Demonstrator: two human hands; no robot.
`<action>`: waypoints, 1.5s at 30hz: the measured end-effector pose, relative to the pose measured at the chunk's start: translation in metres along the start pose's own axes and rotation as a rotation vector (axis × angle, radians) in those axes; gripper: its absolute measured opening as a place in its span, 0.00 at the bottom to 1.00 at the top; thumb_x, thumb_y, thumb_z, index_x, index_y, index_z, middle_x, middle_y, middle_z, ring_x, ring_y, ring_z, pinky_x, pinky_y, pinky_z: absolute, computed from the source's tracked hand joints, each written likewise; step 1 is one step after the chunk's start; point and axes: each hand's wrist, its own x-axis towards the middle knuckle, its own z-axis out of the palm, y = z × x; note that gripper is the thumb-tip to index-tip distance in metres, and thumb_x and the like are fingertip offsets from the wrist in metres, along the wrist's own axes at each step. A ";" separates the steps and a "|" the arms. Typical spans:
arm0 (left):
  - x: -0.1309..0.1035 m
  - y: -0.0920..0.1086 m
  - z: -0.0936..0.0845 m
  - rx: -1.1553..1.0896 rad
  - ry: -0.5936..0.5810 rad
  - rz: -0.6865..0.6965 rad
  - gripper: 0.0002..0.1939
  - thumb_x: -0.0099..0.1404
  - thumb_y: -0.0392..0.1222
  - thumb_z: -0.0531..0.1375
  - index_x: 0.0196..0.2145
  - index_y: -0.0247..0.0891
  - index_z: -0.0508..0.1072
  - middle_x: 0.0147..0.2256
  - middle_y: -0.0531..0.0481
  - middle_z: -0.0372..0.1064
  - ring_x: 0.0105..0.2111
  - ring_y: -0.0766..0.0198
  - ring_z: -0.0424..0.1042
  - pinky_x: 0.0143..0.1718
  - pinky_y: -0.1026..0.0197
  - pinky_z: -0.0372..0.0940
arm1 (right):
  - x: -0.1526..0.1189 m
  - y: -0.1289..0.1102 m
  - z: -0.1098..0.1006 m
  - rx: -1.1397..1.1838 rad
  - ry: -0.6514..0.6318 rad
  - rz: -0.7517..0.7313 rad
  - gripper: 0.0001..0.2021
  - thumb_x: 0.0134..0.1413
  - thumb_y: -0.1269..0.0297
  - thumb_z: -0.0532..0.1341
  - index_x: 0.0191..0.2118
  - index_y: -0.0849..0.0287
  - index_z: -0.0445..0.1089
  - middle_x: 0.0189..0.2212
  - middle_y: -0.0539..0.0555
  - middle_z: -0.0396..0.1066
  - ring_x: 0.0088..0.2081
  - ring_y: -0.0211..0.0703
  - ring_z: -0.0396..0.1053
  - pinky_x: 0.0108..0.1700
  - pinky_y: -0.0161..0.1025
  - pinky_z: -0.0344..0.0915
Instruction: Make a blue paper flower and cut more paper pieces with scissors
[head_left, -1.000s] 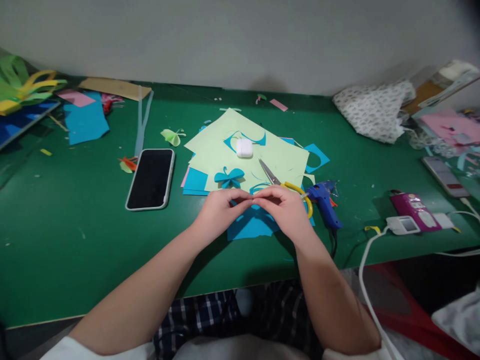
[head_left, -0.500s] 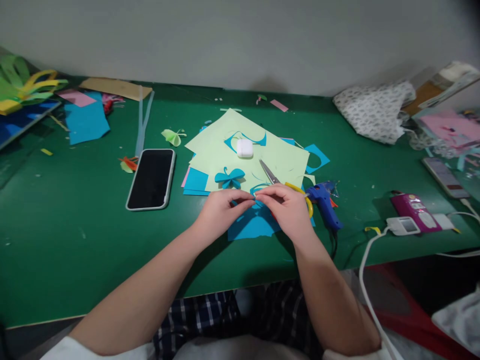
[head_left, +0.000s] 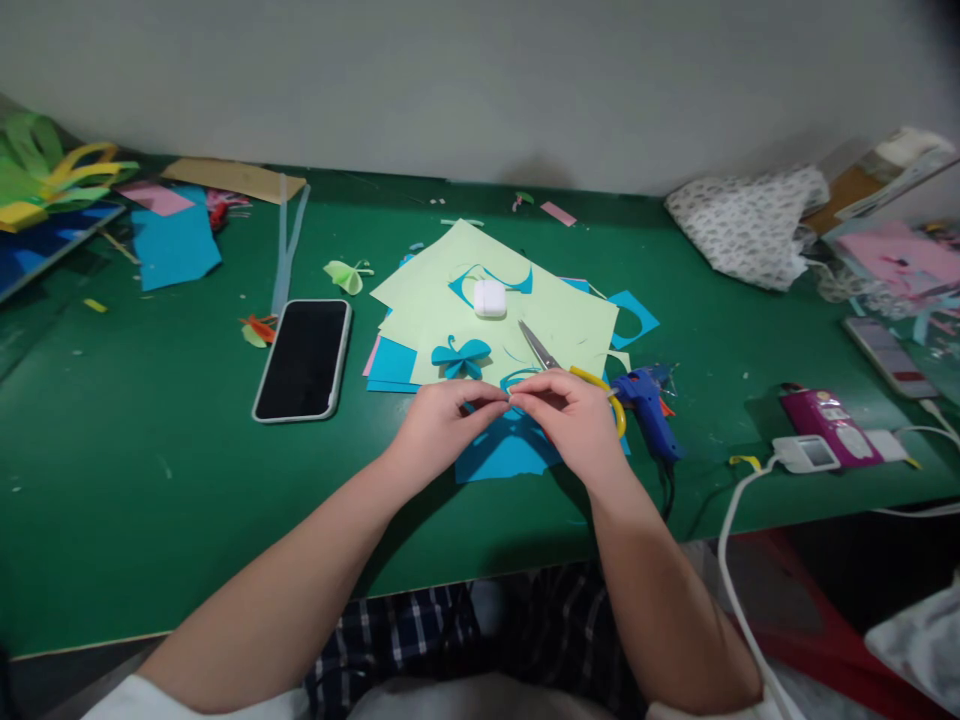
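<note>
My left hand (head_left: 448, 420) and my right hand (head_left: 568, 412) meet fingertip to fingertip over blue paper (head_left: 504, 455). Both are closed in a pinch, and whatever lies between the fingertips is too small and hidden to name. Just beyond my left hand, a blue paper butterfly (head_left: 460, 357) rests on pale green sheets (head_left: 439, 275). Scissors (head_left: 538, 345) with yellow handles lie beyond my right hand, which partly covers them. A blue glue gun (head_left: 649, 405) is to the right of that hand.
A phone (head_left: 304, 360) lies left of the papers, near a light green paper butterfly (head_left: 347, 276). On the sheets sits a white earphone case (head_left: 490, 298). At the right are a purple device (head_left: 831, 425), a white cable (head_left: 731, 530) and a patterned pouch (head_left: 750, 225).
Both hands keep their pinch at the same spot, with only a very slight shift at the fingertips. The objects on the table stay where they were.
</note>
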 end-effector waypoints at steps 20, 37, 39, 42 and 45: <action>-0.001 0.001 0.000 0.034 0.027 0.043 0.09 0.60 0.44 0.58 0.33 0.40 0.77 0.32 0.51 0.76 0.31 0.64 0.72 0.30 0.65 0.63 | 0.000 -0.002 -0.001 0.126 -0.106 0.127 0.08 0.42 0.65 0.67 0.32 0.56 0.71 0.29 0.48 0.72 0.32 0.38 0.70 0.36 0.37 0.69; 0.001 0.001 0.001 0.082 0.035 0.057 0.09 0.60 0.45 0.58 0.34 0.40 0.76 0.33 0.52 0.76 0.31 0.64 0.72 0.31 0.65 0.64 | 0.000 -0.008 -0.007 -0.057 -0.005 -0.038 0.03 0.49 0.67 0.63 0.30 0.55 0.76 0.30 0.51 0.74 0.36 0.41 0.71 0.38 0.38 0.67; 0.001 0.001 0.001 0.085 0.036 0.058 0.09 0.60 0.45 0.58 0.34 0.40 0.76 0.33 0.52 0.76 0.31 0.65 0.72 0.31 0.65 0.64 | 0.000 -0.009 -0.008 -0.037 -0.001 -0.021 0.03 0.47 0.68 0.64 0.30 0.56 0.75 0.30 0.51 0.74 0.35 0.41 0.71 0.38 0.38 0.67; 0.000 0.001 0.001 0.089 0.032 0.053 0.09 0.61 0.45 0.58 0.34 0.40 0.76 0.33 0.52 0.76 0.31 0.65 0.72 0.31 0.64 0.64 | 0.000 -0.008 -0.008 -0.013 -0.008 0.012 0.02 0.46 0.67 0.65 0.29 0.56 0.75 0.30 0.51 0.73 0.34 0.40 0.71 0.37 0.38 0.67; 0.000 0.002 0.000 0.086 0.029 0.047 0.09 0.61 0.45 0.58 0.34 0.41 0.76 0.34 0.52 0.76 0.32 0.64 0.72 0.31 0.64 0.64 | 0.000 -0.005 -0.007 0.014 -0.009 0.043 0.03 0.45 0.65 0.65 0.29 0.57 0.74 0.29 0.50 0.73 0.33 0.40 0.70 0.36 0.37 0.67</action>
